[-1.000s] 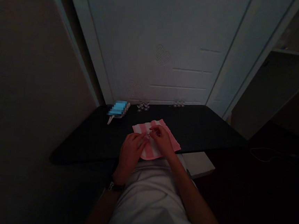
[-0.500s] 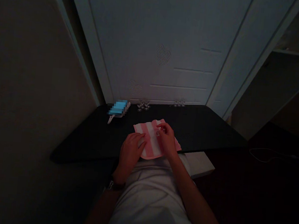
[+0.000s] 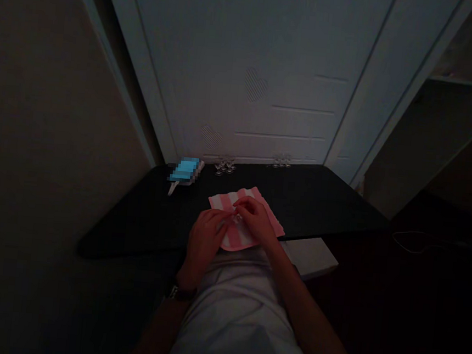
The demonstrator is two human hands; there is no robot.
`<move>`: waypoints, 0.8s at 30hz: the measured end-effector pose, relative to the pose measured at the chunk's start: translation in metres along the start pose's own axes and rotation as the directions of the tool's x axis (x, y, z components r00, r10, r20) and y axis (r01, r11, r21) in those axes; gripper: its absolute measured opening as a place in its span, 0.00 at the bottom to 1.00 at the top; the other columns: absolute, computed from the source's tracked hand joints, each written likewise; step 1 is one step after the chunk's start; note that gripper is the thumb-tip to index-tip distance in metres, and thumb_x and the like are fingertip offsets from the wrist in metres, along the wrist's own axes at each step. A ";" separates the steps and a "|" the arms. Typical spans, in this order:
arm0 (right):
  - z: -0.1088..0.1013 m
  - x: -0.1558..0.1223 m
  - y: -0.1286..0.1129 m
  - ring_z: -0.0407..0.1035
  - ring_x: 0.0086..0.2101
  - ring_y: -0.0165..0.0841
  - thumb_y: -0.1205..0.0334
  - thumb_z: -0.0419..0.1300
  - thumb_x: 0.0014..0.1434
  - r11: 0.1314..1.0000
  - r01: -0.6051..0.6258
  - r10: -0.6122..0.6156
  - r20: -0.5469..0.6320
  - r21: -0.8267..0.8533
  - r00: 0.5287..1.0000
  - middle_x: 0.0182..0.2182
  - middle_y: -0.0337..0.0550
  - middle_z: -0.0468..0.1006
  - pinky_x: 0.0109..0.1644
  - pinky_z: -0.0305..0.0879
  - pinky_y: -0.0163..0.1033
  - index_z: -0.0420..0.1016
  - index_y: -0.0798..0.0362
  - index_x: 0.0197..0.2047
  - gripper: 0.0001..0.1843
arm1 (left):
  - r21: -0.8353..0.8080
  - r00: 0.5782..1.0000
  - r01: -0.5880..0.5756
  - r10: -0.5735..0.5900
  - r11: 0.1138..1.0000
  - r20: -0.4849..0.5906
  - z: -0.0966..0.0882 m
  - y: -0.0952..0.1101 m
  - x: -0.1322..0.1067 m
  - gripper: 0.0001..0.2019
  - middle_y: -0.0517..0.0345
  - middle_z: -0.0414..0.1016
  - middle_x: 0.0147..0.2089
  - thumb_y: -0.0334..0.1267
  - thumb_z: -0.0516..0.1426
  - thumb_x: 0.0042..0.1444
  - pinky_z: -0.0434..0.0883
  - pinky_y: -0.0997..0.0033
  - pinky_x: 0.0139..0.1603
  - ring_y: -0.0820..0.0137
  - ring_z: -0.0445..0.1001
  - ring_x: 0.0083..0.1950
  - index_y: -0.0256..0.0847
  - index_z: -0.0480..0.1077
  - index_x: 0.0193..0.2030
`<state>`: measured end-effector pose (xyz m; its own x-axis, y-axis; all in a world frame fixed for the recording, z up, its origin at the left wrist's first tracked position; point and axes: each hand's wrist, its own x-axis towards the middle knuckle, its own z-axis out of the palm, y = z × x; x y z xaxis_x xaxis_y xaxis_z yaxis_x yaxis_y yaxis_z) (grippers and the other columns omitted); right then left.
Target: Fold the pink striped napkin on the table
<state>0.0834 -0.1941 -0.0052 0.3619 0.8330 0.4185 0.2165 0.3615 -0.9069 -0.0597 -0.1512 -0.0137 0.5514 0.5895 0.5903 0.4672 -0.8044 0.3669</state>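
Note:
A pink and white striped cloth (image 3: pixel 269 216) lies at the near edge of a black table (image 3: pixel 320 201). Both my hands rest on it. My left hand (image 3: pixel 204 239) lies over the cloth's left side with its fingers curled towards the middle. My right hand (image 3: pixel 254 221) sits just right of it, fingers bent and pinched together where the two hands meet. A small pale thing seems to sit between the fingertips, too dim to name. A watch is on my left wrist.
Two clusters of small clear glasses (image 3: pixel 225 165) (image 3: pixel 282 160) stand at the table's far edge against a white panelled wall. A blurred blue item (image 3: pixel 184 171) lies at the far left. A pale box (image 3: pixel 315 256) sits below the table's near right edge.
My right hand, which had reached out to the cloth's far right half a second ago, has come back to meet my left hand at the middle.

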 end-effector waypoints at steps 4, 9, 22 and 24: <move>0.000 0.001 0.001 0.64 0.28 0.27 0.62 0.56 0.50 0.999 -0.023 0.024 -0.030 0.036 0.999 0.27 0.36 0.70 0.32 0.61 0.31 0.69 0.54 0.32 0.05 | 0.001 1.000 0.007 -0.007 1.000 0.002 0.001 0.000 0.000 0.10 0.55 0.72 0.44 0.35 0.51 0.56 0.64 0.64 0.51 0.65 0.66 0.49 0.41 0.70 0.43; -0.001 0.002 0.004 0.68 0.35 0.28 0.64 0.61 0.45 0.984 -0.048 0.043 0.031 0.174 0.999 0.34 0.39 0.72 0.39 0.64 0.34 0.68 0.53 0.36 0.12 | 0.025 1.000 -0.004 0.004 1.000 -0.003 0.002 -0.003 0.000 0.10 0.54 0.72 0.43 0.34 0.51 0.56 0.65 0.64 0.49 0.65 0.66 0.48 0.40 0.71 0.41; -0.001 0.000 0.004 0.70 0.39 0.30 0.63 0.60 0.49 0.983 -0.040 0.006 0.192 0.177 0.981 0.37 0.41 0.74 0.43 0.66 0.36 0.69 0.52 0.41 0.14 | 0.017 1.000 0.014 -0.014 1.000 0.004 0.004 -0.006 0.000 0.10 0.53 0.73 0.43 0.35 0.51 0.56 0.66 0.64 0.48 0.65 0.68 0.46 0.40 0.72 0.39; 0.001 -0.001 0.003 0.69 0.38 0.30 0.63 0.59 0.50 0.995 0.010 -0.020 0.111 0.095 0.994 0.37 0.40 0.74 0.42 0.66 0.35 0.69 0.52 0.40 0.12 | -0.002 1.000 0.021 -0.021 1.000 0.017 0.003 -0.005 0.000 0.11 0.53 0.73 0.43 0.36 0.50 0.56 0.66 0.64 0.48 0.65 0.68 0.46 0.40 0.71 0.41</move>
<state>0.0830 -0.1933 -0.0086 0.2545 0.8668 0.4287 0.1333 0.4076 -0.9034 -0.0599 -0.1470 -0.0173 0.5529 0.6078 0.5700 0.4775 -0.7917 0.3810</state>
